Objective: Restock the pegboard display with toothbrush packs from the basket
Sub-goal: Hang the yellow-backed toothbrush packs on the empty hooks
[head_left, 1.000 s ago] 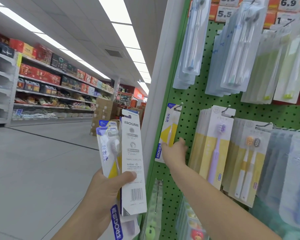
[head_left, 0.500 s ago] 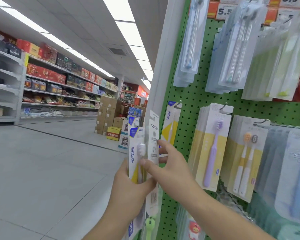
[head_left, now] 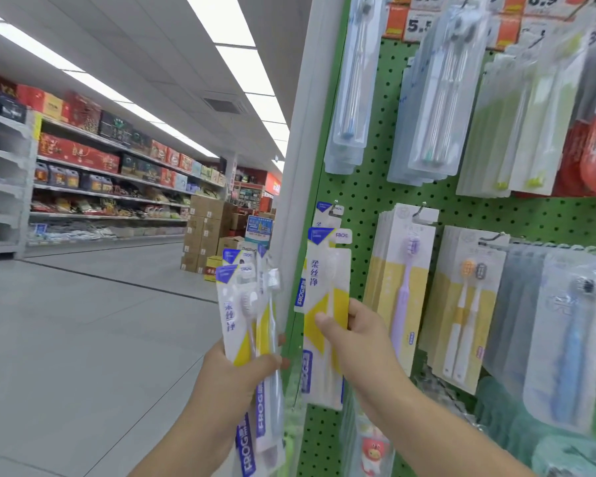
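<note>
My left hand (head_left: 236,371) grips a bunch of white, yellow and blue toothbrush packs (head_left: 245,311), upright, left of the white shelf post. My right hand (head_left: 355,333) pinches one such toothbrush pack (head_left: 324,297) by its middle and holds it upright in front of the green pegboard (head_left: 358,187). Just behind its top, another of these packs (head_left: 326,211) hangs on the leftmost hook (head_left: 336,205). No basket is in view.
The pegboard carries rows of other toothbrush packs: clear ones (head_left: 430,98) above, yellow-and-white ones (head_left: 403,284) to the right of my hand. A white post (head_left: 300,160) edges the board. Stacked cardboard boxes (head_left: 203,232) stand down the aisle beside stocked shelves (head_left: 100,187).
My right hand left the hung pack, reached to the bunch in my left hand, took one pack and carried it right, up in front of the pegboard.
</note>
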